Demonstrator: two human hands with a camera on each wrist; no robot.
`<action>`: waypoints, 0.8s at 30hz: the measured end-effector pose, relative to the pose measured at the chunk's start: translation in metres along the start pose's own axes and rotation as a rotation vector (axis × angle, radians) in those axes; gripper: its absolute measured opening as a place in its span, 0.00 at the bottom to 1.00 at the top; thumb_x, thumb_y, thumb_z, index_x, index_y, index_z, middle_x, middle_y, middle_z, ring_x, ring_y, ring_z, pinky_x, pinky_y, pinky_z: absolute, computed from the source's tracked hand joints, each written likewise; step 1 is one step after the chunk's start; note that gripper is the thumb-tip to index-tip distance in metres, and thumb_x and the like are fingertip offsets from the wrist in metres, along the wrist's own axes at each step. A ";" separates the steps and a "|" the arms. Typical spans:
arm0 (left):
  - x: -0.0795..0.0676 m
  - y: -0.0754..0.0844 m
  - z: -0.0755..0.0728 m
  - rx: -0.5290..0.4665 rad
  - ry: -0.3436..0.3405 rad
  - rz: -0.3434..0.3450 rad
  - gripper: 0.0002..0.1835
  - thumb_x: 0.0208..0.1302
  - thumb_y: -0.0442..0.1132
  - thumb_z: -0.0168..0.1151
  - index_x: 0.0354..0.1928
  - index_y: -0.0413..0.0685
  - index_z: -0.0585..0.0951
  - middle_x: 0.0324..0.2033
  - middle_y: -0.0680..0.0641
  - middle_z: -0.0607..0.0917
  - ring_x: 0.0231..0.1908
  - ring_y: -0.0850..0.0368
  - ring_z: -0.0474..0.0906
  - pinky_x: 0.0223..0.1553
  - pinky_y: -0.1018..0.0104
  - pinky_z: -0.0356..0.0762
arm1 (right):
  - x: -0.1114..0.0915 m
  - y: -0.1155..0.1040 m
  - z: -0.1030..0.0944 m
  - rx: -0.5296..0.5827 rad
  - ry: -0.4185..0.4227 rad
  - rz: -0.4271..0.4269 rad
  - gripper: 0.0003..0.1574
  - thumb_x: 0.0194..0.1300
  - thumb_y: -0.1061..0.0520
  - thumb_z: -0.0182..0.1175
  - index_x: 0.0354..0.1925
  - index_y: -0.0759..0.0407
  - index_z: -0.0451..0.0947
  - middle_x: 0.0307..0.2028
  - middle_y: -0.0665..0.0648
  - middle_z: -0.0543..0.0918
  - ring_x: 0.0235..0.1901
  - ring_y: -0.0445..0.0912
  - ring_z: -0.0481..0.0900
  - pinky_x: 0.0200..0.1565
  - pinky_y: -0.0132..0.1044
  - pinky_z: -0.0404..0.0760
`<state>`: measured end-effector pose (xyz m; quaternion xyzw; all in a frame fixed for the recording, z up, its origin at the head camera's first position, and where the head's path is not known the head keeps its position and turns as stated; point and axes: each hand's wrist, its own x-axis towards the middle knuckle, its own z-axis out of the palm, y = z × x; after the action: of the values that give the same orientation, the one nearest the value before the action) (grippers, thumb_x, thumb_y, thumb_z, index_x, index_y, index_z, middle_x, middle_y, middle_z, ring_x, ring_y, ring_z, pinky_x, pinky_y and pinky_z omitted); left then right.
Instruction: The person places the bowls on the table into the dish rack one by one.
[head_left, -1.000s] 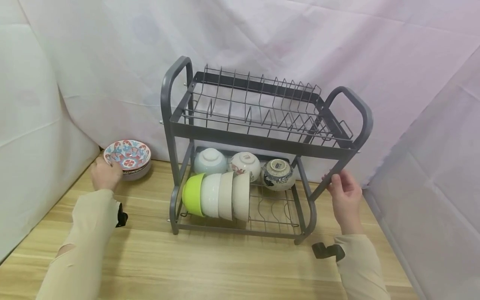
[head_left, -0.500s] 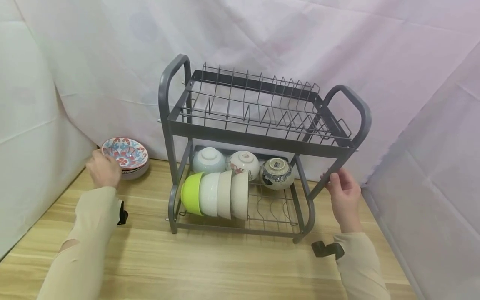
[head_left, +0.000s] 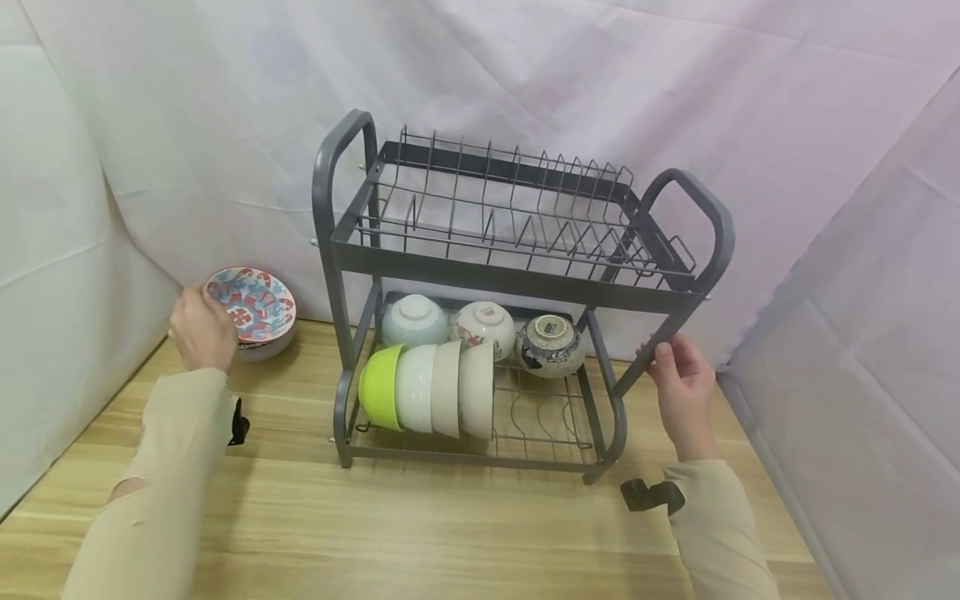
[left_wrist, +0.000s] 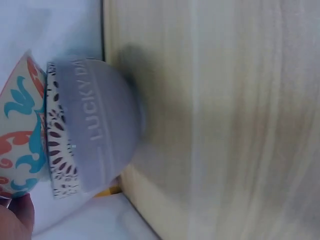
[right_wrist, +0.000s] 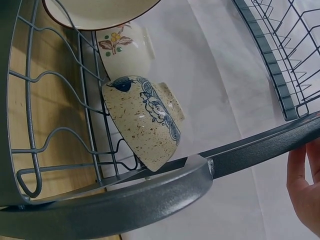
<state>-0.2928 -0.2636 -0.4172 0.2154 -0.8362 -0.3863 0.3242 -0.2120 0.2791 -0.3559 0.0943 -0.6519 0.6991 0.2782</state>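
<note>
My left hand (head_left: 202,331) pinches the near-left rim of a red, blue and white patterned bowl (head_left: 258,302). In the left wrist view this bowl leans over a purple-grey bowl (left_wrist: 107,120) with raised lettering and a petal-patterned band, its lower side close to that bowl's rim. The thumb (left_wrist: 22,212) shows at the patterned rim. On the other side, my right hand (head_left: 684,383) holds the right post of a dark grey two-tier dish rack (head_left: 517,279). Its thumb lies in front and its fingers are mostly hidden behind the post.
On the rack's lower tier, a lime bowl (head_left: 381,387) and several pale bowls (head_left: 416,389) stand on edge in a row. Behind them sit a light blue bowl (head_left: 415,321), a floral bowl (head_left: 486,325) and a speckled bowl (head_left: 551,346), upside down. White cloth (head_left: 480,67) surrounds the wooden table (head_left: 420,533).
My left hand has risen slightly with the patterned bowl, which now sits higher and more tilted over the bowl below. My right hand stays at the post; the view has shifted a little.
</note>
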 end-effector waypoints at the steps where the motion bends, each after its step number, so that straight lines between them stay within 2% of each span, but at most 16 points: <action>1: 0.000 0.002 -0.001 -0.009 -0.002 -0.004 0.24 0.71 0.42 0.32 0.55 0.31 0.69 0.49 0.28 0.74 0.50 0.32 0.69 0.54 0.45 0.64 | 0.000 0.000 0.000 0.003 -0.001 -0.002 0.08 0.63 0.67 0.51 0.39 0.64 0.76 0.30 0.55 0.80 0.33 0.43 0.81 0.38 0.28 0.79; 5: 0.003 0.011 -0.008 -0.040 -0.008 -0.009 0.23 0.71 0.42 0.34 0.55 0.31 0.70 0.49 0.29 0.75 0.50 0.33 0.70 0.55 0.45 0.64 | 0.000 0.000 0.000 0.003 0.000 0.001 0.08 0.63 0.68 0.51 0.39 0.65 0.76 0.30 0.54 0.81 0.33 0.43 0.81 0.38 0.28 0.79; 10: 0.002 0.024 -0.022 -0.051 -0.052 -0.028 0.22 0.69 0.41 0.36 0.54 0.33 0.72 0.50 0.31 0.75 0.51 0.33 0.70 0.55 0.46 0.64 | 0.000 0.000 0.001 -0.007 0.003 0.010 0.10 0.64 0.67 0.50 0.37 0.59 0.78 0.30 0.55 0.81 0.32 0.43 0.81 0.38 0.28 0.79; 12: -0.001 0.028 -0.028 -0.054 -0.079 -0.031 0.22 0.68 0.40 0.36 0.54 0.33 0.72 0.49 0.31 0.76 0.49 0.36 0.71 0.51 0.48 0.66 | 0.000 -0.001 0.001 -0.018 0.000 0.008 0.11 0.64 0.67 0.50 0.37 0.56 0.78 0.30 0.55 0.81 0.32 0.43 0.81 0.38 0.28 0.79; 14: -0.005 0.032 -0.036 -0.055 -0.120 -0.032 0.23 0.67 0.40 0.35 0.54 0.34 0.72 0.48 0.32 0.77 0.43 0.41 0.73 0.43 0.56 0.70 | 0.000 0.000 0.001 -0.026 -0.005 0.003 0.11 0.64 0.67 0.50 0.36 0.56 0.78 0.30 0.55 0.80 0.33 0.43 0.81 0.39 0.29 0.79; 18: -0.014 0.037 -0.052 -0.036 -0.221 -0.014 0.24 0.66 0.41 0.34 0.56 0.35 0.72 0.45 0.35 0.76 0.30 0.61 0.68 0.28 0.72 0.64 | 0.000 0.001 0.000 -0.018 -0.010 -0.005 0.09 0.64 0.67 0.50 0.37 0.60 0.77 0.30 0.56 0.81 0.33 0.43 0.81 0.38 0.29 0.79; 21: -0.022 0.039 -0.065 -0.032 -0.293 0.001 0.25 0.66 0.42 0.35 0.57 0.35 0.71 0.45 0.35 0.76 0.27 0.68 0.64 0.26 0.76 0.63 | 0.000 0.001 -0.001 -0.014 -0.007 -0.007 0.09 0.64 0.67 0.51 0.37 0.61 0.77 0.30 0.55 0.81 0.33 0.43 0.81 0.38 0.29 0.79; 24: -0.032 0.039 -0.075 -0.047 -0.353 0.008 0.25 0.67 0.44 0.35 0.57 0.35 0.70 0.43 0.35 0.75 0.26 0.70 0.65 0.24 0.77 0.65 | 0.000 0.001 -0.001 -0.025 0.000 0.003 0.08 0.64 0.66 0.51 0.39 0.68 0.76 0.30 0.54 0.81 0.33 0.43 0.81 0.38 0.29 0.79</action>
<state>-0.2211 -0.2582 -0.3615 0.1333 -0.8719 -0.4361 0.1787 -0.2120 0.2802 -0.3567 0.0901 -0.6606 0.6915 0.2782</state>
